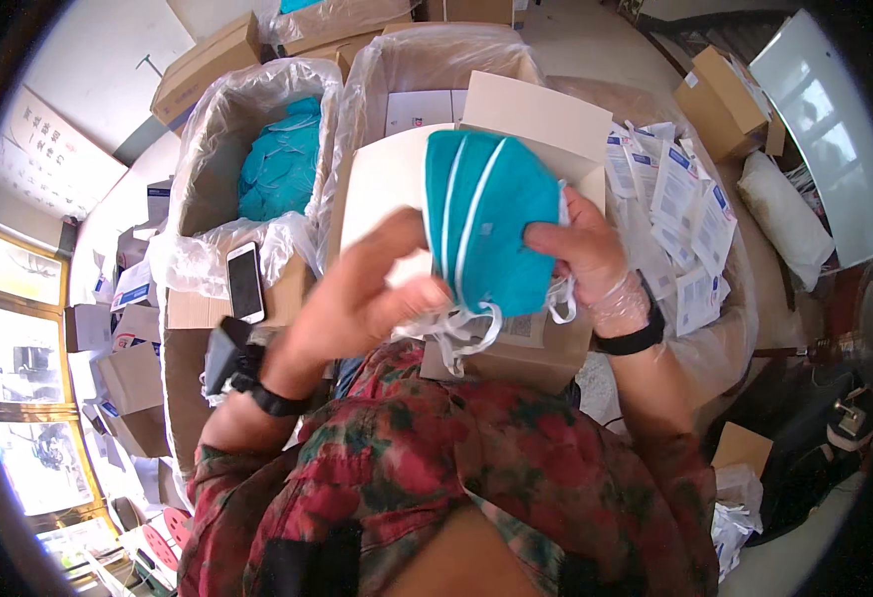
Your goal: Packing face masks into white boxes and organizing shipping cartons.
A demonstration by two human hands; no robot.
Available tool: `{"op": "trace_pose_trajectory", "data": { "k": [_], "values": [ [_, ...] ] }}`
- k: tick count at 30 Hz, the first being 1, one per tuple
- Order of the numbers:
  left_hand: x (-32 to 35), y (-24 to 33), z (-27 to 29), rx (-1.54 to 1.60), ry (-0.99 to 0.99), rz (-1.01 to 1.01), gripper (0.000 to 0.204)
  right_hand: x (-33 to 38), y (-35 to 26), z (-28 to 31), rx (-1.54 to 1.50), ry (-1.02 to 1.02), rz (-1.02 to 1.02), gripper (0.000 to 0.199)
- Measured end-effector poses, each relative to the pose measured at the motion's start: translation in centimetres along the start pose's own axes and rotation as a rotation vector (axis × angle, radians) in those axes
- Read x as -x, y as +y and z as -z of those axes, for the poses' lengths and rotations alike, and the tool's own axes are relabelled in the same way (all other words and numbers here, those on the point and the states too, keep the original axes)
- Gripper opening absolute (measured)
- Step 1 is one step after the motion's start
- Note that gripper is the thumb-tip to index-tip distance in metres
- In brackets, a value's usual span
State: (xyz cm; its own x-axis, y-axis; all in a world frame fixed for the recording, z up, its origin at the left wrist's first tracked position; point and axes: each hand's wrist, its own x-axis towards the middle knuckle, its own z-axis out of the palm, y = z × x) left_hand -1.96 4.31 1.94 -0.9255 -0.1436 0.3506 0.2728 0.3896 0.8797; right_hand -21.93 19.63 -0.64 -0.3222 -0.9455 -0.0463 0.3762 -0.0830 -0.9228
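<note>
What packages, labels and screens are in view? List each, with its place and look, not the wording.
Flat sachets: heaped right of the hands, white with blue bands.
Phone: on a carton flap at left, white frame, dark blank screen.
Wall sheet: far left, white with dark rows.
Small boxes: stacked at left, white and blue.
Label: on the brown carton below the teal mask, white with a square code.

Teal folded mask (486, 224), white stripes, upright, straps dangling below.

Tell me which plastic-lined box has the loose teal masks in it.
The left lined box, beside the phone, holds the heap of teal masks. The lined box to its right shows only white cartons.
</note>
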Motion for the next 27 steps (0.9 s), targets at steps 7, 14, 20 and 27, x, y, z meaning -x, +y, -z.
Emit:
{"op": "trace_pose_trajectory", "data": {
  "k": [7,14,20,27],
  "values": [
    [-2.6,3.7,0.1,-1.168,0.053,-0.554,0.029,0.6,-2.0,-0.7,0.180,-0.062,-0.063,0.054],
    [-4.0,2.7,0.8,-1.189,0.022,-0.456,0.027,2.3,3.0,0.2,-0.250,0.106,-0.165,0.042],
    [-3.3,2.9,0.9,-1.206,-0.006,-0.300,0.030,5.2,2.7,-1.8,-0.084,-0.080,-0.294,0.029],
    [-0.5,1.6,0.9,-0.899,-0.257,-0.118,0.034,6.5,-1.9,-1.4,0.701,-0.467,0.110,0.025]
  ]
}}
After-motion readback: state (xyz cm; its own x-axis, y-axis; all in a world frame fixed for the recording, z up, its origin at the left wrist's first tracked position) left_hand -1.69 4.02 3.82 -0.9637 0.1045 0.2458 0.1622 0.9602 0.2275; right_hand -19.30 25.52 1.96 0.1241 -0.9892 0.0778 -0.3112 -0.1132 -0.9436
